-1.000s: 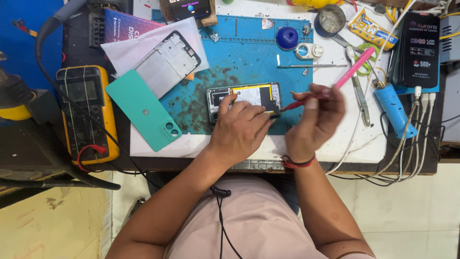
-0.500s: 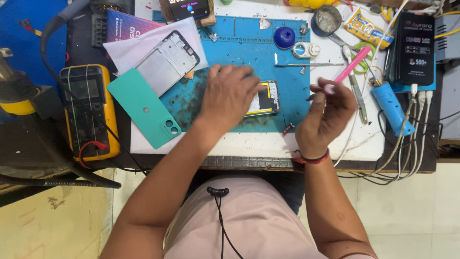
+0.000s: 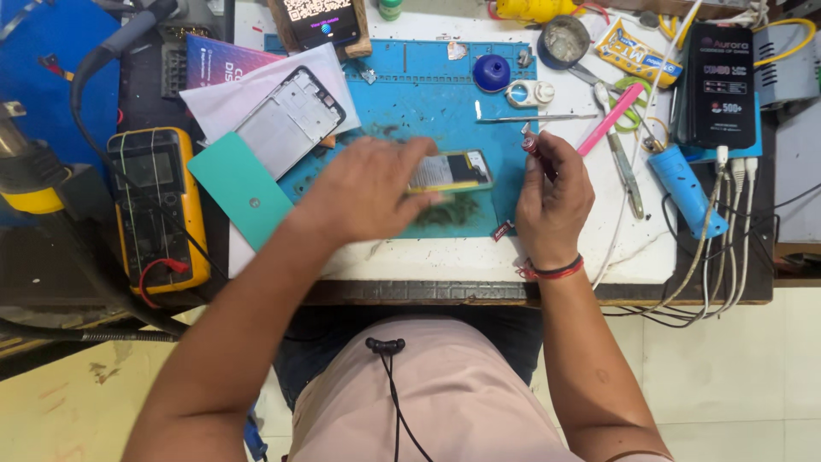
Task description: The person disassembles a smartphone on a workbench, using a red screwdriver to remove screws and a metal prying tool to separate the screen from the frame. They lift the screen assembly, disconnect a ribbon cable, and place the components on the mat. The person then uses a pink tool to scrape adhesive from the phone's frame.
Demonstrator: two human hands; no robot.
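My left hand [image 3: 369,190] grips the left end of an opened phone body [image 3: 451,171] and holds it just above the blue work mat [image 3: 428,81], tilted. My right hand [image 3: 554,192] is closed around a small red-handled tool [image 3: 532,145], its tip pointing up beside the phone's right end. A bare phone frame [image 3: 289,121] lies on white paper at the mat's left, with a teal back cover [image 3: 241,190] below it.
A yellow multimeter [image 3: 158,205] lies at the left. Tweezers [image 3: 534,118], a blue cap [image 3: 492,73], a pink tool [image 3: 609,120], a blue heat tool [image 3: 688,190] and a black box [image 3: 718,81] crowd the right. Cables hang off the right front edge.
My left hand slid left along the phone and lifted it off the mat. My right hand drew in from the pink tool and closed on the red-handled tool.
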